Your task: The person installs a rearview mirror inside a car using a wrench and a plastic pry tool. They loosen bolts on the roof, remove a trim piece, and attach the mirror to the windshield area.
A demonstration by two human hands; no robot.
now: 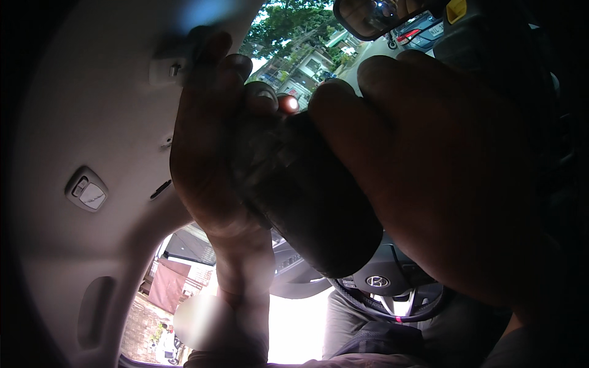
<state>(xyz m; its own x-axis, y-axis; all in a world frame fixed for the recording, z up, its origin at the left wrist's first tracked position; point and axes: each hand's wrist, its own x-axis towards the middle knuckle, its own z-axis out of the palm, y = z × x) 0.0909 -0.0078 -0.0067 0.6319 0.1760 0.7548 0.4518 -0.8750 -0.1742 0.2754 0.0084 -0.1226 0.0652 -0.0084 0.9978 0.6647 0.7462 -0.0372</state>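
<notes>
Close in front of me, a dark, elongated object with a rounded lower end (319,202) is held up between both hands. It is in deep shadow, so its kind cannot be made out. My left hand (205,141) is raised on its left side, fingers curled at its upper end. Beside those fingers, a small spot (288,103) glows red and white. My right hand (429,159) is closed along the object's right side, with its knuckles toward the windshield. Shadow hides most of the right fingers' contact with it.
I sit at a car's steering wheel (377,282), which is below the hands. A rear-view mirror (374,15) hangs at the top. The pale ceiling, with a lamp (88,189), is at left. Trees and a parked car (420,35) show through the windshield.
</notes>
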